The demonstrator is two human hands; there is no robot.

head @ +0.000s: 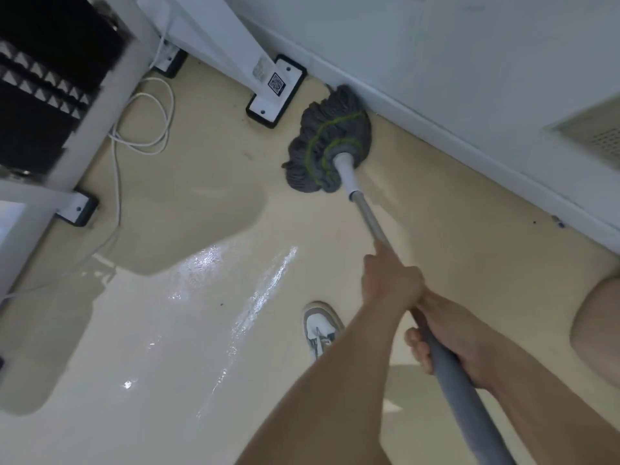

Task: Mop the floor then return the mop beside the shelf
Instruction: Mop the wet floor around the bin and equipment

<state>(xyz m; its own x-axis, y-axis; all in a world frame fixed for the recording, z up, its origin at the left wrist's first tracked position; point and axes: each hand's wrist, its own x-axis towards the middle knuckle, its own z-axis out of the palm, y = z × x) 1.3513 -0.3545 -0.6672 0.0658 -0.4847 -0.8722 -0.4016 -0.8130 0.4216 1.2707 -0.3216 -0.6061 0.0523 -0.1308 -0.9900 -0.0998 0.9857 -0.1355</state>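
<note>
The mop has a grey string head with green stitching point(330, 142) lying on the beige floor point(174, 347), pressed close to the white baseboard of the wall. Its metal pole point(369, 219) slants down toward me. My left hand point(391, 280) grips the pole farther along, with the index finger laid straight on it. Nearer me, my right hand point(439, 337) wraps round the thick grey handle. Wet streaks point(268, 286) shine on the floor left of my hands.
White frame legs on black footplates point(276, 92) point(79, 208) stand left of the mop head. A white cable point(147, 122) loops on the floor between them. My shoe point(320, 327) is under my left arm. The wall point(469, 78) runs along the right.
</note>
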